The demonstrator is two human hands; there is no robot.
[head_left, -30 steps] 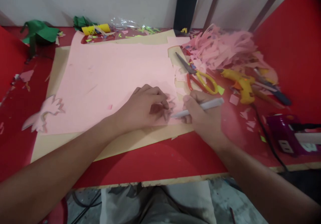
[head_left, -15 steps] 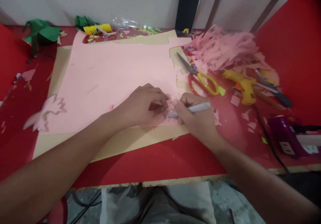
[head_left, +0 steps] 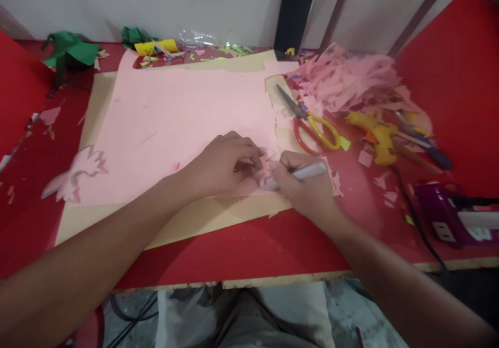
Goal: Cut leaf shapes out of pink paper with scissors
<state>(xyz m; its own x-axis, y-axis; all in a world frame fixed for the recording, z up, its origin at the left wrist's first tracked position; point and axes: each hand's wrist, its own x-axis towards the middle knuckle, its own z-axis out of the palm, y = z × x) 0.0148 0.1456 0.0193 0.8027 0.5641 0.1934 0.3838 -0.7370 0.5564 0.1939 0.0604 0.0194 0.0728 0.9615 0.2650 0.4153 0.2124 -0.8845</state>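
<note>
Right hand (head_left: 307, 189) pinching a white pen (head_left: 312, 170), left hand (head_left: 224, 163) curled on pink paper (head_left: 187, 108) (its hold unclear).

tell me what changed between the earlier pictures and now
The right hand moved left with its pen, closer to the left hand. Nothing was visibly taken hold of or let go. The left hand stayed at the paper; the scissors and glue gun stayed put.

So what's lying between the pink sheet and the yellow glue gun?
In the head view, the scissors lie between the pink sheet and the glue gun, with a lime scrap and some pink scraps beside them.
</note>
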